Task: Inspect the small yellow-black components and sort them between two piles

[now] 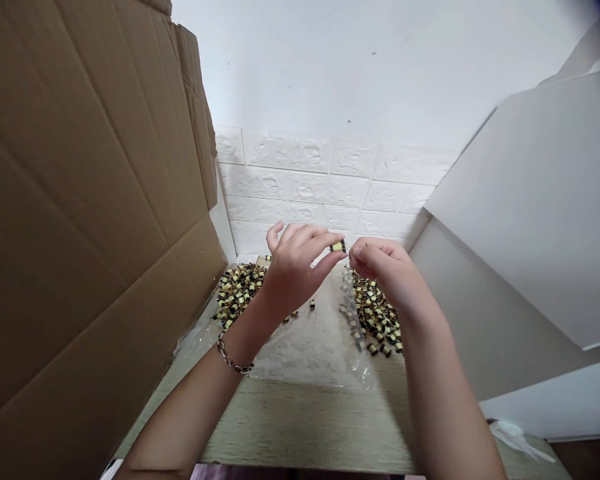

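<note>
Between cardboard (pixel 95 200) and white panels (pixel 530 193), hands (pixel 337 263)

Plastic sheet (pixel 310 353) between two component piles

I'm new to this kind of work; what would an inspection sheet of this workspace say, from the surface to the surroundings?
Surface: pale table, partly covered by clear plastic
Job's things: small yellow-and-black part held up; similar parts in a left pile and a right pile
Clutter: a few loose parts between piles
Grippers: bare hands; left hand pinches the part, right hand close beside it
Cables: nothing seen
Surroundings: cardboard left, white panels right, brick-patterned wall behind
</note>
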Demonstrator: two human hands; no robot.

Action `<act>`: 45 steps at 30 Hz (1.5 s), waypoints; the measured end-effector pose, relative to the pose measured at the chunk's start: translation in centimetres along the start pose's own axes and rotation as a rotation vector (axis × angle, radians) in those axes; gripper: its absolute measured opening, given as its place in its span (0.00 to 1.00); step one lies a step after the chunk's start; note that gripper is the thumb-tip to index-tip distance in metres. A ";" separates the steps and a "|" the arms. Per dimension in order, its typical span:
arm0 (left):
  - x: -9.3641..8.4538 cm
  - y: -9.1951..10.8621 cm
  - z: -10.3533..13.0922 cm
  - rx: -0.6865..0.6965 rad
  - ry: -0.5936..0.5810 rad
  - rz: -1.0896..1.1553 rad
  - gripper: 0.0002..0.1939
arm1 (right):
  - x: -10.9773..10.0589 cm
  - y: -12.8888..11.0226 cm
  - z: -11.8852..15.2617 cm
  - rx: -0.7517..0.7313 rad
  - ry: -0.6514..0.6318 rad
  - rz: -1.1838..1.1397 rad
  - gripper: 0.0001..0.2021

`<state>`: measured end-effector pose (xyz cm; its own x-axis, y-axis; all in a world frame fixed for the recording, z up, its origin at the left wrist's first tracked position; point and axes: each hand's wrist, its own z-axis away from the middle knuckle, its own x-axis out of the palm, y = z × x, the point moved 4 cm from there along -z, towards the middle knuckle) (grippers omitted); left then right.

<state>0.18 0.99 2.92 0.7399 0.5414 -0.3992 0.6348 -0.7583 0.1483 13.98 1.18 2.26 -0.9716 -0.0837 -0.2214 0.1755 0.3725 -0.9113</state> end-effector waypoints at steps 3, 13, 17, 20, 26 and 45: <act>0.1 -0.3 -0.3 -0.084 -0.085 0.189 0.09 | 0.0 0.0 0.0 -0.010 -0.012 0.008 0.10; 1.8 -1.6 0.0 -0.402 -0.371 0.813 0.13 | -0.4 0.0 0.1 -0.020 -0.037 0.066 0.10; 2.7 -1.6 0.4 -0.461 -0.502 1.033 0.13 | -0.2 0.1 0.1 -0.019 -0.083 0.062 0.10; 3.3 -1.5 0.8 -0.497 -0.600 1.167 0.14 | -0.2 0.0 0.1 -0.037 -0.054 0.063 0.10; 4.1 -1.4 1.4 -0.675 -0.671 1.392 0.11 | -0.5 -0.9 0.3 -0.134 0.075 0.309 0.10; 3.5 -1.0 1.0 -0.636 -0.702 1.428 0.11 | -0.1 -0.7 0.0 -0.295 0.069 0.361 0.09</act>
<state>1.89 3.27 0.48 0.6334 -0.7679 0.0953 -0.2823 -0.1146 0.9524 13.93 0.94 2.92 -0.8668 0.1569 -0.4733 0.4609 0.6143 -0.6405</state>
